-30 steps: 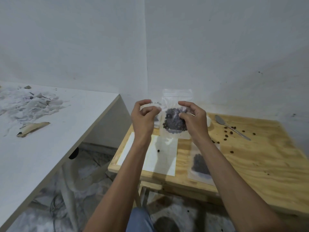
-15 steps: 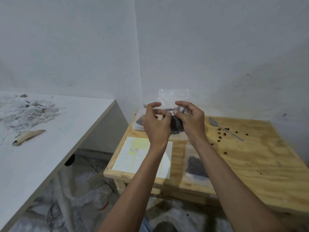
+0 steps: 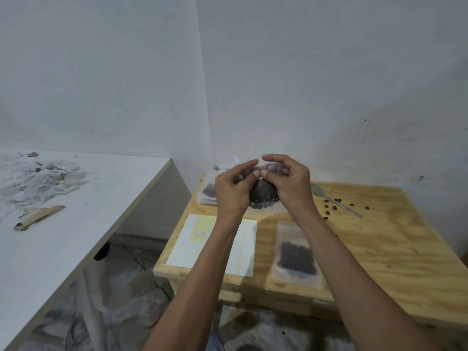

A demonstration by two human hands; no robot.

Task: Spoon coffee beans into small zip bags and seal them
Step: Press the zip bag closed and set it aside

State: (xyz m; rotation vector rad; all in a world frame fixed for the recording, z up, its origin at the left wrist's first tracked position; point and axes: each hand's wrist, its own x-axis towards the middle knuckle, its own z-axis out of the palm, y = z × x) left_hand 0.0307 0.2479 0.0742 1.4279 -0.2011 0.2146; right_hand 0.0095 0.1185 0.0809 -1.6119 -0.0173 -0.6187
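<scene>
Hands (image 3: 260, 184) now meet, pinching the bean-filled zip bag (image 3: 264, 196) top over the worktop (image 3: 379, 239); we judge sealing underway.

Dim, flat indoor light with a cool grey cast, soft shadows under the forearms on the wooden desk (image 3: 379, 249), no glare, wide-angle bending at the edges, hands and bag slightly motion-blurred, overall soft and grainy

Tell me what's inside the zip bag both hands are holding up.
Dark coffee beans fill the lower part of the zip bag. The left hand and right hand cover its top, so the seal strip cannot be seen.
</scene>
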